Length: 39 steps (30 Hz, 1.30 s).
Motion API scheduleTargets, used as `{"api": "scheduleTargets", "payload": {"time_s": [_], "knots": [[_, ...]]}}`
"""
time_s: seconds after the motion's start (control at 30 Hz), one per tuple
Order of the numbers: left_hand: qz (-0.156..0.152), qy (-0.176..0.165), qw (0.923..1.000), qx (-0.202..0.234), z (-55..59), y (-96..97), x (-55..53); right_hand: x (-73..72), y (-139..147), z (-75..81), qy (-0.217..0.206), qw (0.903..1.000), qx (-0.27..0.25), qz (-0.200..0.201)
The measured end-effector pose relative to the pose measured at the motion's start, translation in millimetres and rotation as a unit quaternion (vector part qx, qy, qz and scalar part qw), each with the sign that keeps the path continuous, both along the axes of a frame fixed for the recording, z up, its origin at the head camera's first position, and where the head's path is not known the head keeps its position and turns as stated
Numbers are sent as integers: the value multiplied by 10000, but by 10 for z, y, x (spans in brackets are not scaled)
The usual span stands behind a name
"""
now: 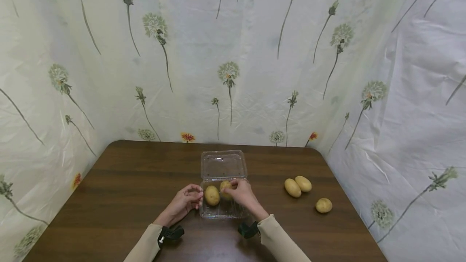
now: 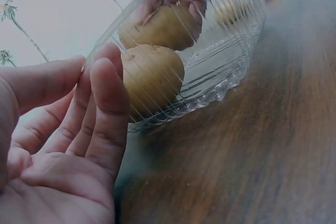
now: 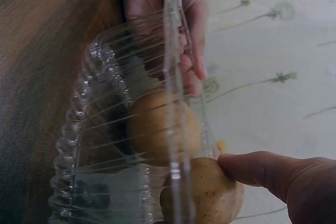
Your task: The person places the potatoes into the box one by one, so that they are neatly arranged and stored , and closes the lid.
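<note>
The right hand [image 1: 243, 194] pinches a potato [image 3: 216, 192] between thumb and fingers, the left hand [image 1: 183, 203] the clear container [image 1: 223, 216] by its rim.

Soft light, pale sheen on tabletop [image 1: 212, 235], hazy wrist views

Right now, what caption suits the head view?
Left fingers pinch a clear box, right fingers a potato beside another; three more potatoes lie nearby.

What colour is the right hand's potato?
The potato is yellowish-brown, dark-speckled, clearest in the right wrist view.
</note>
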<state>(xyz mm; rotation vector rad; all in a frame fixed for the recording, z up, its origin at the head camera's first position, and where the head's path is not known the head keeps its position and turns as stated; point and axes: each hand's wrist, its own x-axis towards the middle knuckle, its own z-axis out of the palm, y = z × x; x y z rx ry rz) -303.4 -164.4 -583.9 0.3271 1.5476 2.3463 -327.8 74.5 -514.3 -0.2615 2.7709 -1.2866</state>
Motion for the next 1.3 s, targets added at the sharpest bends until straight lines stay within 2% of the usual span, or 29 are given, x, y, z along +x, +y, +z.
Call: {"api": "scheduleTargets", "payload": {"time_s": [0.4, 0.87, 1.3], "knots": [[-7, -42, 10000, -13, -2, 2, -1, -1, -13, -99, 210, 9993, 303, 2], [50, -8, 10000, -84, 19, 1, 4, 43, -49, -108, 335, 9989, 273, -172], [30, 26, 9999, -104, -6, 0, 8, 67, -39, -132, 213, 9992, 326, -35]]}}
